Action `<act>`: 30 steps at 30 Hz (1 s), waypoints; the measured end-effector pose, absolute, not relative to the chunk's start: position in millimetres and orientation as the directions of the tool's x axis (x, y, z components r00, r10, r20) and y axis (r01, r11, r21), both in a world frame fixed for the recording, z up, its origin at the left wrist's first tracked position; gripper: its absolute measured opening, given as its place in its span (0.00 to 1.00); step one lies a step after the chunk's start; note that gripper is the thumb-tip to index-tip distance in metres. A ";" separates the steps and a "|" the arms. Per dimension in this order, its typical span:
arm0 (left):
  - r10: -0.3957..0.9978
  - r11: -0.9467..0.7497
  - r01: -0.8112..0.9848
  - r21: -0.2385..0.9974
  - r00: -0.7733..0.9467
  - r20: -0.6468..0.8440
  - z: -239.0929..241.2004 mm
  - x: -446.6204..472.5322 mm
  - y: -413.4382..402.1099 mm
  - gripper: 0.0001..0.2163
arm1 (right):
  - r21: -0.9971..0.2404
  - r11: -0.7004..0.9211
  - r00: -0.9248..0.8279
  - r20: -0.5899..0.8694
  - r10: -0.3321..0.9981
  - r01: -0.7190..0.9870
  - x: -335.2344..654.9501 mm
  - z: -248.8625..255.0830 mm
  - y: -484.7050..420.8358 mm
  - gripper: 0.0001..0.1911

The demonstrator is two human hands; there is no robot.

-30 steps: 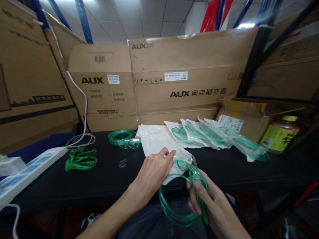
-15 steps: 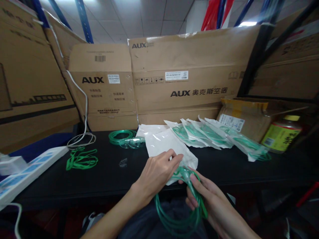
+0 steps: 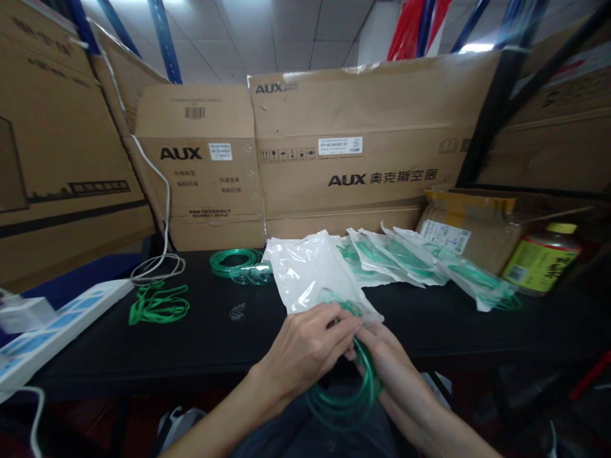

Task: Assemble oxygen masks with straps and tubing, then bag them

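A white and clear plastic pouch [image 3: 308,264] lies at the front edge of the black table, its mouth toward me. Part of a coil of green tubing [image 3: 341,413] shows through the clear film inside that mouth, and the rest of the loop hangs below the table edge. Pinched at the pouch's opening is my left hand [image 3: 312,343], closed, its fingertips hidden behind its own back. My right hand [image 3: 389,356] is closed around the tubing just outside the mouth, close against the left fingers.
Several filled pouches [image 3: 398,257] overlap at the back right, before an open carton [image 3: 470,222] and a yellow-labelled bottle [image 3: 541,261]. Leftward lie coiled green tubing [image 3: 233,262], a small clear piece [image 3: 237,311], green straps [image 3: 160,305] and a power strip [image 3: 71,324]. Cardboard panels [image 3: 344,114] stand behind.
The upper end of the tubing has gone into the pouch, which now lies raised and fuller over its neighbours. My hands have come together at its mouth.
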State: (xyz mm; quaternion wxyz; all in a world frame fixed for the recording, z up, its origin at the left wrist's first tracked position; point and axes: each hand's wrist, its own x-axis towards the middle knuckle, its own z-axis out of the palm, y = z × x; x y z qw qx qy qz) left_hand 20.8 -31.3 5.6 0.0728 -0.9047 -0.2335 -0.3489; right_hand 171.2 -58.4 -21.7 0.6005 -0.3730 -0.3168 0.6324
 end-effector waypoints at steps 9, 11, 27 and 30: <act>0.503 -0.772 0.636 -0.013 0.623 0.599 8.1 22.0 -26.6 0.13 | -0.707 -0.192 -0.168 -0.105 0.980 -0.681 179.7 -13.1 -73.5 0.16; 0.517 -0.760 0.650 -0.019 0.621 0.590 7.0 23.1 -24.7 0.12 | -0.719 -0.236 -0.257 -0.082 0.963 -0.654 185.7 -9.8 -81.3 0.20; 0.424 -0.814 0.580 -0.038 0.637 0.644 6.6 24.2 -26.8 0.12 | -0.784 -0.007 0.013 -0.020 1.000 -0.620 166.6 -12.9 -61.3 0.19; 0.458 -0.778 0.627 -0.038 0.609 0.648 4.1 23.4 -20.7 0.12 | -0.794 -0.116 -0.157 -0.026 0.987 -0.596 171.4 -11.0 -63.2 0.19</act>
